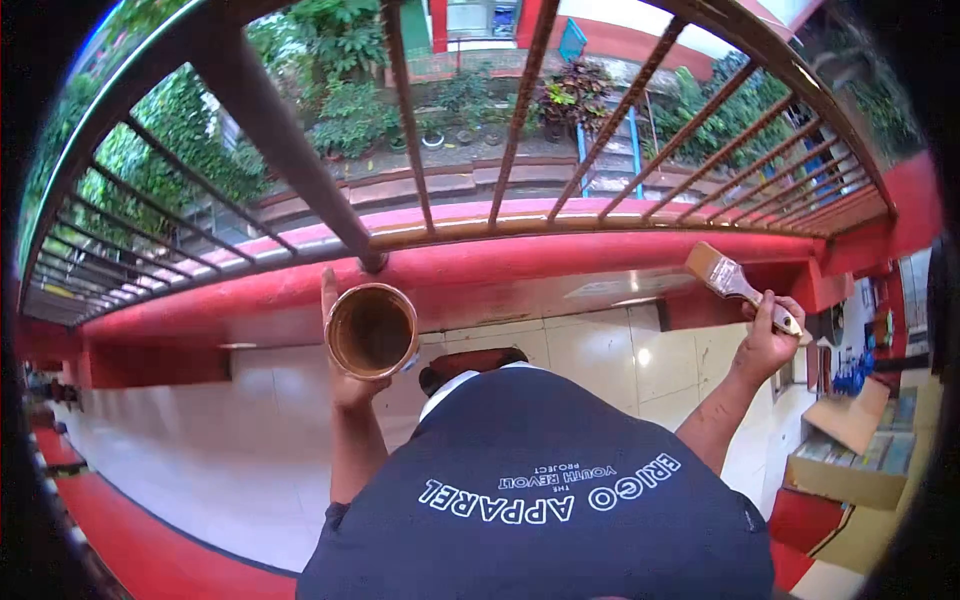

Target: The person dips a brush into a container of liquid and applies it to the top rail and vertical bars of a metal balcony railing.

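Observation:
My left hand [345,385] is wrapped round an open can [371,332] with brown paint inside and on its rim; one finger points up beside it. My right hand [772,335] grips the pale handle of a flat paintbrush [725,273], whose brown-stained bristles point up and left, near the red ledge. Beyond both hands runs a brown metal railing [520,228] with upright bars, set on the red ledge [500,258]. The bristles appear apart from the railing.
Pale floor tiles [580,350] lie below the ledge. Cardboard boxes [850,470] stand at the right beside blue items [852,370]. Past the railing are plants [350,120], pots and a blue ladder-like frame [610,150].

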Action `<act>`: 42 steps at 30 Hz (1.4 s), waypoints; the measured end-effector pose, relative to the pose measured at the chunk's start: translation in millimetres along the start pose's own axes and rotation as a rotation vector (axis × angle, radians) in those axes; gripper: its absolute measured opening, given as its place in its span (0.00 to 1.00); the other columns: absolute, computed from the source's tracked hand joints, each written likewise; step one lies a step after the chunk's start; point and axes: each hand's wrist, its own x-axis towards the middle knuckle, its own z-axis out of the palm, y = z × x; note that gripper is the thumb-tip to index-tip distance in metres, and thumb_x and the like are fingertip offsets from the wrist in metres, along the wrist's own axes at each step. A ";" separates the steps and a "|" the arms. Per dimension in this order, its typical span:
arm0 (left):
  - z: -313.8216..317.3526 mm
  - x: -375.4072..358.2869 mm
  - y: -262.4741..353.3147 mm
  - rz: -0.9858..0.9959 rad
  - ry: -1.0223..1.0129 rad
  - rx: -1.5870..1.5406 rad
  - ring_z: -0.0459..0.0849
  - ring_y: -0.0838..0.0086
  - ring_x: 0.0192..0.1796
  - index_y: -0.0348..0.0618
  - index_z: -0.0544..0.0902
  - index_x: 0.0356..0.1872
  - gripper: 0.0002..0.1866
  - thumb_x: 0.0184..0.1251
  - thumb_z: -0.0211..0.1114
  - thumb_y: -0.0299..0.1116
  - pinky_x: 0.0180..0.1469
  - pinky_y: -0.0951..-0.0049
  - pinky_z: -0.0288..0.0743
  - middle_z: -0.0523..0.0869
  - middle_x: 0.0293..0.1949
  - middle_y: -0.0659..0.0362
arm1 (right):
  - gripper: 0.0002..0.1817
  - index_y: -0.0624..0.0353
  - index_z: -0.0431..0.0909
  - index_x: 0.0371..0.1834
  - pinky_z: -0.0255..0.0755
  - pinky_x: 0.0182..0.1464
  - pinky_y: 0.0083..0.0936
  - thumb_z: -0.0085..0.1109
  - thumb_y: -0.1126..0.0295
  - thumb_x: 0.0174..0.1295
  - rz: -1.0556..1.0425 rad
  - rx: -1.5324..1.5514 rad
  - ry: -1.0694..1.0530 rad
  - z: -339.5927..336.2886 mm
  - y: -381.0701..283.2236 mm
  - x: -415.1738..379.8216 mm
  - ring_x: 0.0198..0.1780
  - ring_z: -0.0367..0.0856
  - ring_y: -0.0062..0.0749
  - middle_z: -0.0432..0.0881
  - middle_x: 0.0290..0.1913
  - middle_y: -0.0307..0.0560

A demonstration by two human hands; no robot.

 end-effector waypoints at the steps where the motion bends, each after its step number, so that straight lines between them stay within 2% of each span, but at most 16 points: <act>1: 0.6 -2.0 1.4 0.041 0.019 0.014 0.81 0.61 0.55 0.39 0.41 0.75 0.74 0.26 0.88 0.37 0.53 0.64 0.81 0.78 0.55 0.51 | 0.08 0.64 0.72 0.39 0.79 0.32 0.20 0.63 0.78 0.61 -0.009 0.025 -0.044 7.0 2.4 1.8 0.32 0.81 0.26 0.79 0.34 0.44; 4: 3.8 -17.7 11.3 -0.008 0.115 0.136 0.82 0.63 0.54 0.36 0.50 0.74 0.70 0.24 0.88 0.34 0.48 0.67 0.83 0.78 0.55 0.50 | 0.08 0.64 0.73 0.39 0.80 0.34 0.21 0.62 0.79 0.61 0.003 0.031 -0.130 22.4 18.3 9.4 0.33 0.80 0.26 0.78 0.35 0.43; 5: -2.3 -26.0 -1.3 0.079 0.151 0.097 0.82 0.64 0.53 0.34 0.59 0.70 0.62 0.27 0.87 0.34 0.42 0.73 0.84 0.78 0.56 0.49 | 0.07 0.63 0.73 0.39 0.79 0.36 0.21 0.62 0.79 0.61 -0.082 -0.022 -0.153 26.0 27.0 12.4 0.34 0.79 0.24 0.78 0.35 0.42; 8: 0.1 -53.4 -11.5 -0.030 0.322 0.032 0.81 0.63 0.55 0.34 0.63 0.67 0.59 0.28 0.87 0.41 0.48 0.69 0.83 0.78 0.57 0.49 | 0.07 0.63 0.74 0.38 0.77 0.36 0.21 0.63 0.78 0.60 -0.179 -0.035 -0.282 49.5 29.0 2.5 0.33 0.78 0.22 0.78 0.35 0.40; 9: 5.0 -56.0 -12.1 -0.024 0.337 0.019 0.81 0.63 0.55 0.35 0.64 0.67 0.58 0.29 0.86 0.43 0.50 0.67 0.82 0.77 0.58 0.49 | 0.07 0.62 0.74 0.37 0.75 0.36 0.20 0.63 0.77 0.60 -0.021 0.152 -0.299 65.7 12.6 -10.1 0.33 0.77 0.21 0.78 0.35 0.39; 11: 25.1 -47.6 -9.5 0.120 0.262 0.038 0.80 0.63 0.57 0.35 0.64 0.66 0.57 0.30 0.85 0.46 0.55 0.63 0.79 0.77 0.59 0.50 | 0.06 0.60 0.75 0.37 0.75 0.36 0.19 0.63 0.79 0.59 0.119 0.146 -0.358 72.2 40.7 -21.7 0.33 0.77 0.21 0.77 0.34 0.40; 14: 33.2 -54.3 -16.3 0.019 0.315 0.081 0.76 0.57 0.60 0.43 0.64 0.67 0.61 0.24 0.81 0.56 0.56 0.56 0.79 0.72 0.64 0.51 | 0.06 0.63 0.76 0.37 0.74 0.41 0.21 0.62 0.80 0.58 0.012 0.051 -0.502 84.6 83.5 -51.0 0.38 0.78 0.24 0.78 0.36 0.43; 15: 32.6 -56.9 -19.3 0.015 0.295 0.111 0.75 0.58 0.61 0.44 0.64 0.67 0.60 0.24 0.81 0.57 0.57 0.57 0.78 0.73 0.63 0.52 | 0.07 0.62 0.76 0.37 0.74 0.42 0.22 0.62 0.81 0.57 -0.084 0.068 -0.493 93.0 88.1 -62.4 0.39 0.78 0.27 0.79 0.38 0.45; 17: 34.3 -60.7 -26.5 0.007 0.281 0.137 0.76 0.60 0.60 0.42 0.65 0.66 0.60 0.24 0.80 0.57 0.57 0.59 0.77 0.75 0.61 0.52 | 0.09 0.63 0.77 0.37 0.75 0.44 0.24 0.64 0.81 0.54 -0.080 0.131 -0.448 108.6 103.0 -85.2 0.41 0.80 0.30 0.80 0.39 0.46; 20: 38.5 -68.5 -33.7 -0.005 0.261 0.182 0.76 0.61 0.60 0.41 0.65 0.65 0.60 0.24 0.80 0.57 0.57 0.60 0.76 0.75 0.60 0.53 | 0.09 0.63 0.78 0.36 0.76 0.40 0.26 0.67 0.79 0.53 -0.118 0.036 -0.447 123.6 117.6 -94.8 0.37 0.81 0.30 0.81 0.36 0.48; 25: 40.2 -76.2 -36.3 -0.016 0.246 0.236 0.77 0.62 0.59 0.40 0.65 0.65 0.60 0.24 0.81 0.57 0.57 0.61 0.76 0.76 0.59 0.53 | 0.09 0.64 0.76 0.37 0.77 0.37 0.25 0.65 0.81 0.55 -0.161 -0.009 -0.333 96.3 138.2 -67.6 0.34 0.82 0.32 0.82 0.34 0.48; 31: 38.3 -77.6 -42.1 -0.041 0.225 0.270 0.77 0.63 0.58 0.39 0.65 0.65 0.60 0.24 0.81 0.56 0.58 0.62 0.75 0.76 0.59 0.54 | 0.07 0.62 0.77 0.32 0.76 0.34 0.27 0.65 0.80 0.53 -0.258 0.103 -0.457 98.8 108.2 -75.7 0.30 0.83 0.35 0.82 0.31 0.49; 32: 37.0 -78.3 -41.9 -0.043 0.223 0.274 0.77 0.63 0.58 0.39 0.65 0.65 0.60 0.24 0.81 0.56 0.58 0.62 0.75 0.76 0.58 0.54 | 0.10 0.65 0.76 0.37 0.76 0.41 0.24 0.64 0.83 0.53 -0.247 0.096 -0.561 99.5 114.5 -85.0 0.38 0.81 0.30 0.81 0.36 0.49; 34: 32.8 -79.1 -42.2 -0.045 0.221 0.283 0.77 0.64 0.58 0.39 0.65 0.65 0.60 0.24 0.81 0.56 0.58 0.62 0.75 0.77 0.58 0.54 | 0.07 0.62 0.78 0.34 0.76 0.34 0.25 0.65 0.81 0.53 -0.250 0.137 -0.516 114.8 113.8 -91.7 0.31 0.83 0.32 0.82 0.31 0.48; 40: 6.1 -74.0 -42.6 -0.056 0.193 0.289 0.77 0.65 0.58 0.37 0.65 0.65 0.60 0.24 0.81 0.55 0.58 0.63 0.74 0.77 0.57 0.55 | 0.06 0.64 0.77 0.35 0.75 0.37 0.22 0.64 0.80 0.56 -0.036 0.029 -0.399 106.2 126.4 -72.4 0.35 0.80 0.27 0.80 0.37 0.45; 42: -7.4 -68.6 -40.7 -0.051 0.191 0.291 0.77 0.65 0.57 0.37 0.65 0.65 0.59 0.24 0.82 0.55 0.58 0.64 0.74 0.77 0.57 0.55 | 0.06 0.63 0.76 0.36 0.75 0.38 0.21 0.63 0.79 0.58 -0.085 0.013 -0.338 92.8 128.5 -69.1 0.36 0.79 0.25 0.79 0.37 0.44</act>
